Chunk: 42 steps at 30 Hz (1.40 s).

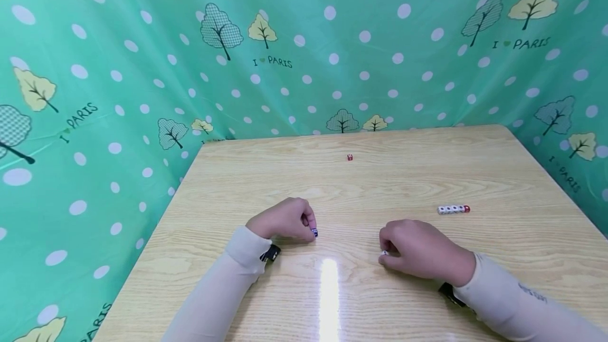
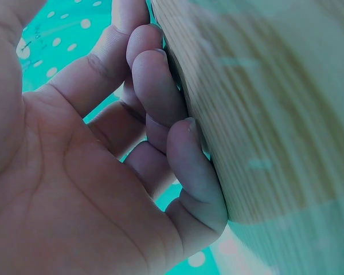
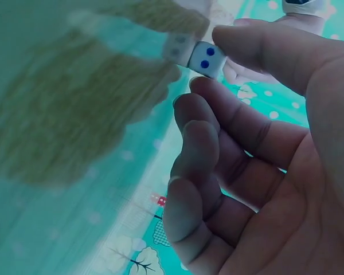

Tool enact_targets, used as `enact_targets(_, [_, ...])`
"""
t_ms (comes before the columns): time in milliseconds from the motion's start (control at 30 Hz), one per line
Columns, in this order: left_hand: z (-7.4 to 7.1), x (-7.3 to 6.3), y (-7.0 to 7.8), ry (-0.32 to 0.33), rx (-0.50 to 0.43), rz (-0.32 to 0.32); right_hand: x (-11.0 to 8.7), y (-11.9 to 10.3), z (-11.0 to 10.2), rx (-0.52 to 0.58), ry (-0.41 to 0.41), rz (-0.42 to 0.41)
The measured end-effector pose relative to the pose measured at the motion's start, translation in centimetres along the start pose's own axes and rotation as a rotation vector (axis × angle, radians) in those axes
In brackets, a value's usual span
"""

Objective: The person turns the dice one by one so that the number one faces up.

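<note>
My left hand pinches a dark blue die at the table surface, left of centre. In the left wrist view the fingers curl against the tabletop, and that die is hidden. A white die with blue pips sits between the thumb and index finger of my right hand, down on the table. Beyond the right hand lies a straight row of several white dice, with a red die at its right end.
Near the table's far edge sits another red die. The wood-grain table shows a bright light reflection between the forearms. A green polka-dot curtain hangs behind and at both sides.
</note>
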<state>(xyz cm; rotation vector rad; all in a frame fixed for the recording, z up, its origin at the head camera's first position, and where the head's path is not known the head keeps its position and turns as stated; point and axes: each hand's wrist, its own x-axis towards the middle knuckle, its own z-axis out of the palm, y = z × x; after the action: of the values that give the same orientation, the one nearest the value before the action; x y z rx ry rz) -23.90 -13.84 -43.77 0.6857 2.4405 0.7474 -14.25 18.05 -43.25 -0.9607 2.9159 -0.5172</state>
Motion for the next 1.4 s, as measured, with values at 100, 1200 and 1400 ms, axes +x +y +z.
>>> enact_targets(100, [0.0, 0.0, 0.0, -0.002, -0.003, 0.005, 0.0, 0.0, 0.0, -0.004, -0.003, -0.02])
enact_targets(1200, [0.2, 0.1, -0.2, 0.002, 0.011, 0.008, 0.6, 2.5, -0.3, 0.432, -0.135, 0.018])
enact_targets(1400, [0.1, 0.1, -0.2, 0.004, 0.017, 0.01, 0.6, 3.0, -0.1, 0.448, -0.139, 0.011])
